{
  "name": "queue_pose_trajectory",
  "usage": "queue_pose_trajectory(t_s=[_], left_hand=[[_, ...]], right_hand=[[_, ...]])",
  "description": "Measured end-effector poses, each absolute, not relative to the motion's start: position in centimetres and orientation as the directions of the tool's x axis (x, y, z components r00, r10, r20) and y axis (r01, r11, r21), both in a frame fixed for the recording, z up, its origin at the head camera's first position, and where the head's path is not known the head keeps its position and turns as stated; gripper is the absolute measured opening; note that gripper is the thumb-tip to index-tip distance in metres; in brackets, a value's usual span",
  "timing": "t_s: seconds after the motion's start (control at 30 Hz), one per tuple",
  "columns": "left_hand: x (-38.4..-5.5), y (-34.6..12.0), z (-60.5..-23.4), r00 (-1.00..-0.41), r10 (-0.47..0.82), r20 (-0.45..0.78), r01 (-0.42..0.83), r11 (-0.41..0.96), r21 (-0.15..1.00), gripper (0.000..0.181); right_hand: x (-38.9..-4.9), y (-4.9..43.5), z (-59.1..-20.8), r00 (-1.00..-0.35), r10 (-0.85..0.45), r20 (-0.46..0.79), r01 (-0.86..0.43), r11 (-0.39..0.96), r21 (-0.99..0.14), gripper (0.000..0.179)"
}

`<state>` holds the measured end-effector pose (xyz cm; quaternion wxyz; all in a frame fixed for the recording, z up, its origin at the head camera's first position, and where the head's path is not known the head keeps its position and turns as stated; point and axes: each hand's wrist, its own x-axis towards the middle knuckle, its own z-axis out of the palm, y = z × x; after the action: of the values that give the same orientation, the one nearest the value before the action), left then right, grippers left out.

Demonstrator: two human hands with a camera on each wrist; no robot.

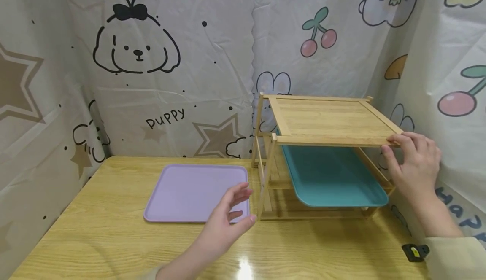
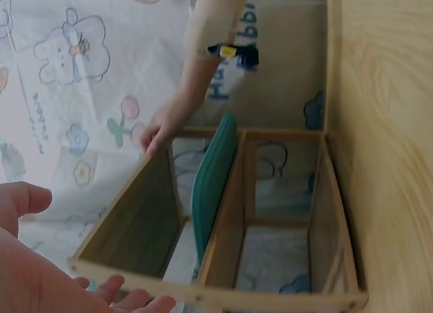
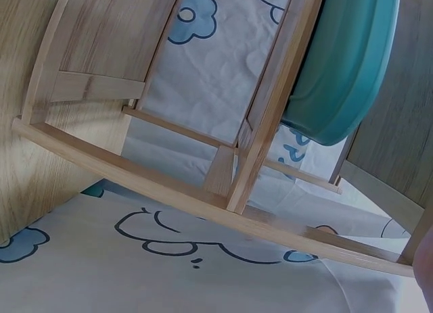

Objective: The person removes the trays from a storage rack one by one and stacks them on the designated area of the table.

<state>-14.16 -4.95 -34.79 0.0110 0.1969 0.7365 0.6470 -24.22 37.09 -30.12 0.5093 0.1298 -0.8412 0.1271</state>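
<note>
Apparently, the step in hand is steadying the tiered, pale wooden rack (image 1: 334, 140), whose middle shelf (image 1: 281, 184) carries a teal, round-cornered rectangular tray (image 1: 334, 174) with its near end jutting past the front. The right hand (image 1: 415, 164) pinches the rack's top board at the front right corner, fingers over the edge and thumb against it from the front. The left hand (image 1: 229, 221) hovers near the front left post (image 1: 267, 174), fingers apart and gently curved, holding nothing; whether the tips touch the post, I cannot tell. Likely the next move calls for a second hold on that left side, keeping the rack level so the teal tray does not slide. Just left of the rack, a lilac, round-cornered rectangular tray (image 1: 193, 191) lies flat on the wood-grained desk (image 1: 114, 250), leaving little room for sideways shifts. White patterned cloth (image 1: 448, 39) hangs close behind and right; the open room is in front.
</note>
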Motion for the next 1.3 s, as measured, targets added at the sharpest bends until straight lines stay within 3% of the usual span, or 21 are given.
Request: queue_pose_trajectory(t_s=[0.3, 0.63, 0.83, 1.07, 1.3], left_hand=[[-13.9, -0.4, -35.8, -0.894, 0.384, 0.229, 0.24, -0.02, 0.971, 0.062], [-16.1, 3.4, -37.8, -0.903, 0.429, 0.013, -0.044, -0.124, 0.991, 0.059], [-17.4, 5.4, -38.4, -0.892, 0.449, -0.05, -0.137, -0.163, 0.977, 0.06], [-17.9, 8.0, -38.6, -0.925, 0.373, -0.076, -0.18, -0.252, 0.951, 0.054], [-17.3, 10.6, -39.0, -0.987, 0.161, 0.001, -0.055, -0.346, 0.936, 0.058]], right_hand=[[-24.0, 37.1, -29.7, -0.474, -0.103, 0.874, -0.333, 0.94, -0.07, 0.068], [-24.2, 37.2, -29.3, -0.514, -0.127, 0.849, -0.343, 0.937, -0.068, 0.072], [-24.2, 37.6, -29.1, -0.531, -0.128, 0.838, -0.347, 0.935, -0.078, 0.075], [-24.2, 37.6, -29.0, -0.536, -0.118, 0.836, -0.335, 0.939, -0.083, 0.079], [-24.3, 37.6, -29.3, -0.543, -0.106, 0.833, -0.33, 0.939, -0.095, 0.078]])
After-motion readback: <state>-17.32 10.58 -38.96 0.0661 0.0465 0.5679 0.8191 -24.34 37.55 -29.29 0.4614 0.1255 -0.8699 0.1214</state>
